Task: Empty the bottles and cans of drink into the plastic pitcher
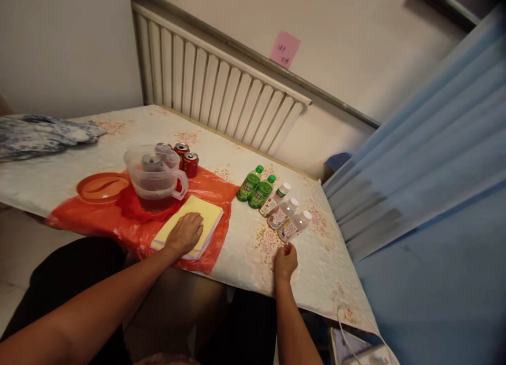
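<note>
My left hand point(185, 232) lies flat on a folded yellow cloth point(211, 213), its fingers holding nothing. The cloth rests on a red plastic sheet point(223, 191). Just behind it stands a clear pitcher point(152, 178) with dark liquid low inside, on a red base. My right hand point(286, 258) rests on the flowered tablecloth with its fingers curled closed; what they hold, if anything, is hidden. Nearest to it is a clear bottle with a white cap point(295, 226), in a slanting row with two more white-capped bottles and two green bottles point(261, 192).
Red cans point(190, 165) stand behind the pitcher, an orange lid point(103, 188) lies to its left. A patterned cloth point(43, 136) lies at the far left. A radiator point(221, 86) is behind the table point(245, 267), a blue curtain point(427, 144) to the right.
</note>
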The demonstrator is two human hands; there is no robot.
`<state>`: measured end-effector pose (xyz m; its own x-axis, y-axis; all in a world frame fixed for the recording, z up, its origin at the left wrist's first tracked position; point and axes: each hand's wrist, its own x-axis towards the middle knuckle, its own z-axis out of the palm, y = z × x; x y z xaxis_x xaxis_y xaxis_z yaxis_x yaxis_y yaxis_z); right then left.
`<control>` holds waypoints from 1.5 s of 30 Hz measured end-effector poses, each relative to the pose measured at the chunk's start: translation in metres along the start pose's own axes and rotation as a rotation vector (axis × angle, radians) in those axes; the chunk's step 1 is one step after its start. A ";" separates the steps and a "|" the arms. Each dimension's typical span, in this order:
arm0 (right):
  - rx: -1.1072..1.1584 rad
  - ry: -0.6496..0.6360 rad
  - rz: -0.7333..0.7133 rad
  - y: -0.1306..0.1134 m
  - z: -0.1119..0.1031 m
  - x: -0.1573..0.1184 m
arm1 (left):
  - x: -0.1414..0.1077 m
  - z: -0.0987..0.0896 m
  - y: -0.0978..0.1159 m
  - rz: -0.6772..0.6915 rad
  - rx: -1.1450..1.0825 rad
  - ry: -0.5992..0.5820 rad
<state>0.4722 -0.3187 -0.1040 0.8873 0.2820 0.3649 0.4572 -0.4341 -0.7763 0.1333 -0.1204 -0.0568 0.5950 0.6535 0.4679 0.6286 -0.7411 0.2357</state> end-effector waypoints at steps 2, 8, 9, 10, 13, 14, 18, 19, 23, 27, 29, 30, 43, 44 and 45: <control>-0.021 -0.019 -0.040 -0.002 -0.002 -0.005 | -0.001 0.001 0.000 -0.005 0.003 -0.001; -0.086 -0.054 -0.148 -0.007 -0.005 -0.016 | -0.001 0.000 0.002 -0.013 0.012 -0.018; -0.095 -0.063 -0.171 -0.008 -0.005 -0.018 | -0.001 0.000 0.002 -0.015 0.014 -0.022; -0.104 -0.073 -0.197 -0.009 -0.005 -0.021 | 0.000 -0.001 0.002 -0.017 0.015 -0.026; -0.133 -0.104 -0.282 -0.012 -0.005 -0.026 | 0.000 -0.002 0.003 -0.024 0.019 -0.043; -0.142 -0.115 -0.311 -0.013 -0.006 -0.028 | 0.000 -0.002 0.004 -0.025 0.020 -0.048; -0.176 -0.145 -0.404 -0.017 -0.007 -0.031 | -0.003 -0.001 0.007 -0.027 0.036 -0.066; -0.184 -0.147 -0.418 -0.018 -0.008 -0.031 | -0.005 -0.001 0.008 -0.030 0.041 -0.067; -0.211 -0.143 -0.457 -0.020 -0.010 -0.032 | -0.012 0.003 0.013 -0.029 0.058 -0.080; -0.234 -0.140 -0.479 -0.021 -0.011 -0.033 | -0.018 0.006 0.017 -0.010 0.063 -0.175; -0.240 -0.137 -0.488 -0.021 -0.011 -0.033 | -0.020 0.006 0.019 -0.009 0.063 -0.188; -0.244 -0.135 -0.493 -0.021 -0.011 -0.033 | -0.020 0.006 0.019 -0.009 0.062 -0.183; -0.288 -0.104 -0.525 -0.022 -0.008 -0.034 | -0.022 0.006 0.020 -0.038 0.023 -0.162; -0.292 -0.103 -0.525 -0.021 -0.008 -0.034 | -0.021 0.006 0.020 -0.044 0.017 -0.167; -0.295 -0.104 -0.526 -0.021 -0.007 -0.033 | -0.021 0.005 0.020 -0.051 0.007 -0.177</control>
<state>0.4333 -0.3249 -0.0962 0.5342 0.5985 0.5970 0.8432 -0.4280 -0.3253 0.1363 -0.1483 -0.0657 0.6406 0.7079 0.2976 0.6638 -0.7053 0.2488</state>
